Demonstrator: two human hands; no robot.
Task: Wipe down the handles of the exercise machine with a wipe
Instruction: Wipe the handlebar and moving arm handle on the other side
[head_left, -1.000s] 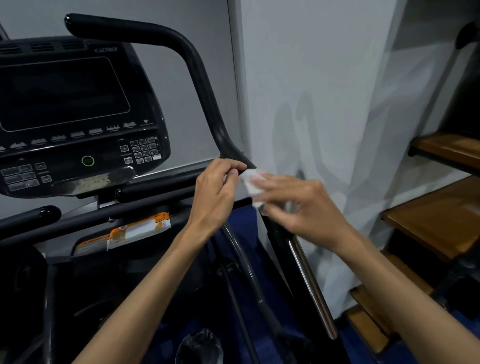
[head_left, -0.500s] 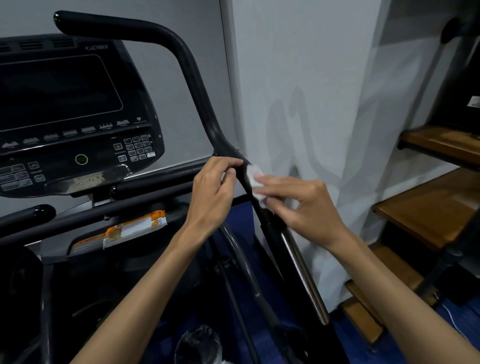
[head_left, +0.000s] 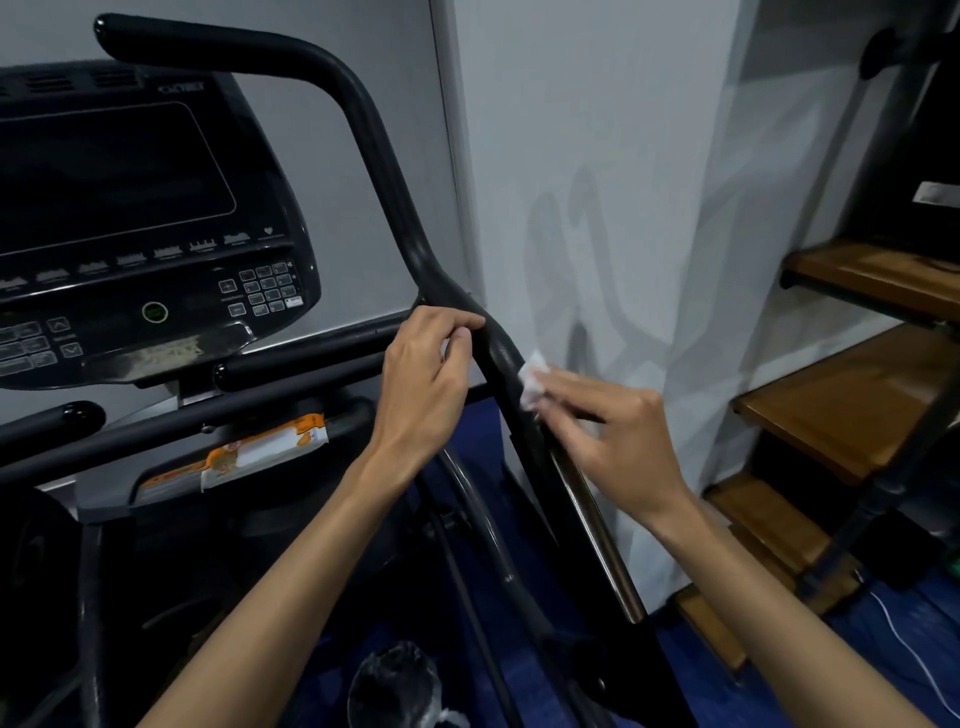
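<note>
The exercise machine's black right handle (head_left: 363, 130) curves from the top left down to a junction at centre, then runs on as a lower bar (head_left: 511, 374). My left hand (head_left: 423, 384) grips the handle at the junction, thumb and fingers curled round it. My right hand (head_left: 618, 436) presses a small white wipe (head_left: 532, 379) against the right side of the lower bar, its fingertips holding the wipe. Part of the wipe is hidden under my fingers.
The console (head_left: 130, 223) with dark screen and keypad fills the left. A short black grip (head_left: 301, 364) juts out under it. An orange-and-white packet (head_left: 244, 457) lies in the tray. A white wall (head_left: 597, 182) stands close on the right, wooden steps (head_left: 852, 395) beyond it.
My right hand has slid the wipe down the lower bar, away from my left hand. The left hand keeps its grip at the junction. The view shifted slightly.
</note>
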